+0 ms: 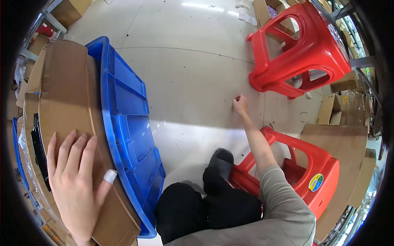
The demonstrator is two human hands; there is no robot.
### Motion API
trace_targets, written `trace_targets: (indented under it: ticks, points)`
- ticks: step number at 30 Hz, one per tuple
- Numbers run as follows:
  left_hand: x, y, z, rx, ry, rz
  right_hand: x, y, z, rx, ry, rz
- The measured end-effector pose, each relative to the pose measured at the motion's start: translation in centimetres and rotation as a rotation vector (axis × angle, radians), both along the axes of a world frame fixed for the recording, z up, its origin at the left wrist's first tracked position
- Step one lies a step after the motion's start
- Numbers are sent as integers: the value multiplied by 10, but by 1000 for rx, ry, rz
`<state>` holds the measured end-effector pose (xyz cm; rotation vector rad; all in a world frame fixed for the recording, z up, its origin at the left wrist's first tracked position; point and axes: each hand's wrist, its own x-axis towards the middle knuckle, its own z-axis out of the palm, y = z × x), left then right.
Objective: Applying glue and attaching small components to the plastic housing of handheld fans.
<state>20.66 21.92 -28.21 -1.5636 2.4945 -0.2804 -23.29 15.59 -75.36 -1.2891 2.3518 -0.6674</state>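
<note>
My left hand [74,184] lies with fingers stretched out over the brown cardboard [67,86] on the left; white tape wraps its thumb. A thin black item [37,143] sits by the cardboard's outer side, close to those fingers. Low over the tiled floor [197,82], my right hand [240,104] reaches forward with its fingers curled and pressed together. Whatever is between its fingertips is too small to make out. Along the cardboard's right side stands a blue plastic bin [131,131].
Two red plastic stools stand on the right: a far stool [297,53] and a near stool [305,172] beside my right arm. Cardboard boxes [338,143] line the right edge, by metal shelving. Another open box [260,12] is at the back. Small debris dots the floor.
</note>
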Motion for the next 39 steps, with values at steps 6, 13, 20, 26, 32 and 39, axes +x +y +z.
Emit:
trace_targets:
  ticks: [6, 13, 20, 26, 32, 39]
  points:
    - [1, -4, -2, 31, -57, 27, 20, 0, 26, -176, -176, -152]
    - [-2, 7, 0, 71, -109, 27, -32, -2, 55, -519, -1151, -617]
    - [-11, 2, 0, 107, -193, 68, -102, -10, 71, -750, -1003, -613]
    - [-15, -3, 2, 156, -250, 101, -116, -35, 77, -654, -292, -719]
    - [-15, -2, -2, 181, -252, 79, -172, 1, 107, -620, -82, -595]
    - [-19, -4, 6, 187, -260, -12, -137, -36, 166, -711, -461, -254]
